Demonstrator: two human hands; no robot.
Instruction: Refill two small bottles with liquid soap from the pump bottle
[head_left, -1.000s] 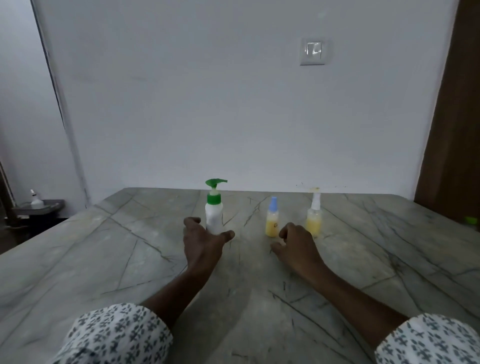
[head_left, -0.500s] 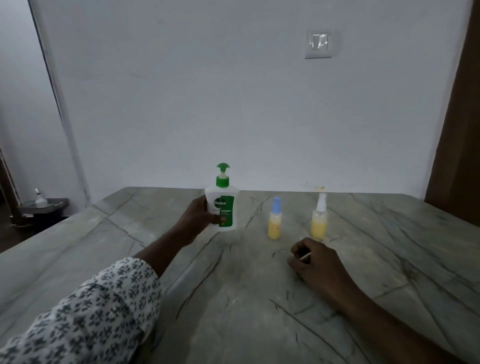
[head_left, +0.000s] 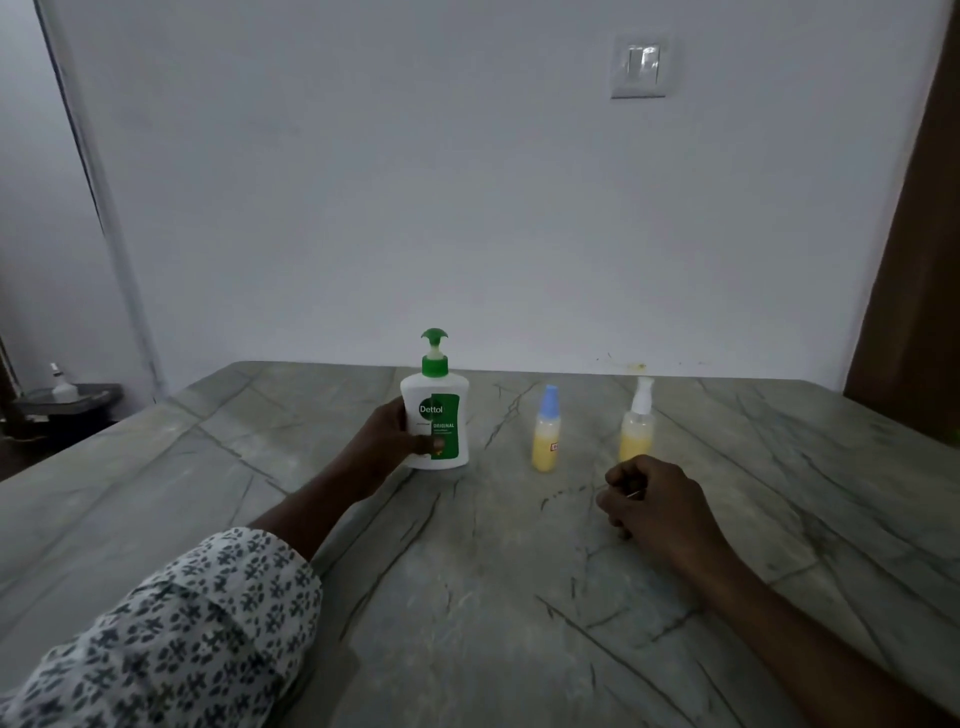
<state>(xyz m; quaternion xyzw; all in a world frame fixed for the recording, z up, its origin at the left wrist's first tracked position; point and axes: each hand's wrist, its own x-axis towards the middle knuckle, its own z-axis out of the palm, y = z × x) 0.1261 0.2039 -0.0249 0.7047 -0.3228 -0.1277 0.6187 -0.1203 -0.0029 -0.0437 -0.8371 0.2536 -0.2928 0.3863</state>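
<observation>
My left hand (head_left: 392, 434) grips the white pump bottle (head_left: 435, 415) from its left side, thumb across the green label. The bottle is upright at the table's middle, green pump head on top, label facing me. Right of it stands a small bottle with a blue cap (head_left: 545, 439), part full of yellow liquid. Further right stands a small bottle with a white spray top (head_left: 638, 423), also holding yellow liquid. My right hand (head_left: 649, 501) rests on the table just in front of the spray bottle, fingers curled, touching neither bottle.
The grey veined stone table (head_left: 467, 597) runs back to a white wall. A dark low stand with a small white bottle (head_left: 62, 389) sits off the table at far left. A brown door (head_left: 914, 260) is at right.
My left hand took hold of the pump bottle and turned its label toward me. My right hand drew back from the small bottles and curled on the table.
</observation>
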